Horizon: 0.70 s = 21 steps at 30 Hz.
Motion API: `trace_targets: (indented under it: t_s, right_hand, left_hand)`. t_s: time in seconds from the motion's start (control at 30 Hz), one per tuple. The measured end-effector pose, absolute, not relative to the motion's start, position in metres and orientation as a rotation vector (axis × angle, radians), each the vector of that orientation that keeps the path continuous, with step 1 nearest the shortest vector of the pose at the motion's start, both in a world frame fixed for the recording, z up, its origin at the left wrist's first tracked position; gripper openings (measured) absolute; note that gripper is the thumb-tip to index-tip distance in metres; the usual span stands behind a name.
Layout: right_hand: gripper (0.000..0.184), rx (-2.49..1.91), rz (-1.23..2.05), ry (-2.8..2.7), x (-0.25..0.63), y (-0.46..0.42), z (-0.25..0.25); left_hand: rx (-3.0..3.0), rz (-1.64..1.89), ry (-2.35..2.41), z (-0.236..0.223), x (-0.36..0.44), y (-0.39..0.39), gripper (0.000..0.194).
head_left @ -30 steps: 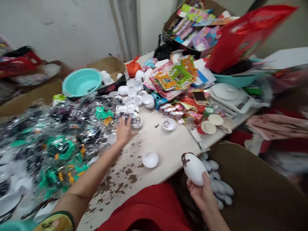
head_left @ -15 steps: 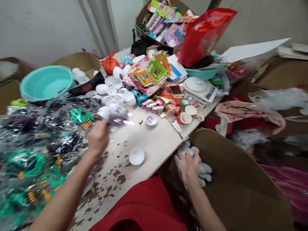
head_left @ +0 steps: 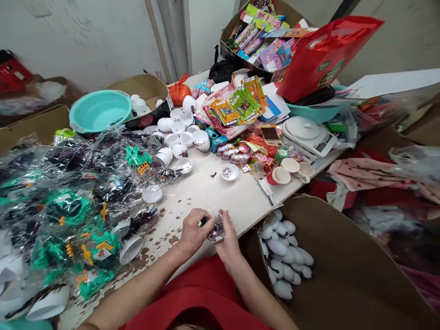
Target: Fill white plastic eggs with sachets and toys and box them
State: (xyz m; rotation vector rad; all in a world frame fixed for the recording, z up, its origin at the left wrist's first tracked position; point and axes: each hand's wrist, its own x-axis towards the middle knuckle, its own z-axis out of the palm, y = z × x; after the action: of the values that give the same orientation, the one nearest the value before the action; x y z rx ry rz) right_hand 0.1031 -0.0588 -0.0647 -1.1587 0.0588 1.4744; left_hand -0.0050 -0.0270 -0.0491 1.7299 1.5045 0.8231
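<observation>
My left hand [head_left: 196, 231] is closed on a crinkled clear plastic packet [head_left: 216, 231] with dark purple contents, over the table's front edge. My right hand [head_left: 227, 240] cups the same packet from the other side, fingers pointing up. Whether a white half shell lies under the packet, inside the right palm, is hidden. Beyond the hands, a white half shell [head_left: 229, 173] with a small packet in it sits on the table. Left of the hands lies a heap of clear packets [head_left: 113, 188] with dark, green and orange plastic parts.
Several white egg halves [head_left: 178, 127] cluster at the table's middle back, near a turquoise basin [head_left: 100, 110]. Paper cups [head_left: 278, 176] and a white kitchen scale [head_left: 307, 133] stand on the right. Below the right edge, a cardboard box [head_left: 343, 256] holds white eggs [head_left: 285, 247].
My right hand put a closed white egg into the box and came back to the table. My left hand brought a packet from the heap to it. The nearest half shell no longer shows.
</observation>
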Motion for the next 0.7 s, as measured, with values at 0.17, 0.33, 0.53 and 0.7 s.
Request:
trace_targets:
  t_s: [0.17,0.33,0.53,0.7]
  right_hand:
    - [0.053,-1.079,1.416,-0.027,0.108,-0.058,-0.061]
    - [0.036,-1.112,1.364,0.219,0.131,-0.022,-0.07]
    - [0.026,-1.05,1.48,0.28,0.127,-0.009,-0.069]
    - [0.039,-0.962,1.578,0.24,0.14,0.004,-0.077]
  left_hand:
    - [1.847,1.024,1.615,-0.054,0.013,-0.019,0.022]
    - [1.765,1.138,1.438,-0.04,0.04,-0.02,0.047]
    - [1.299,1.043,1.516,-0.043,0.057,0.007,0.012]
    - [1.801,1.242,1.336,-0.056,0.061,0.024,0.01]
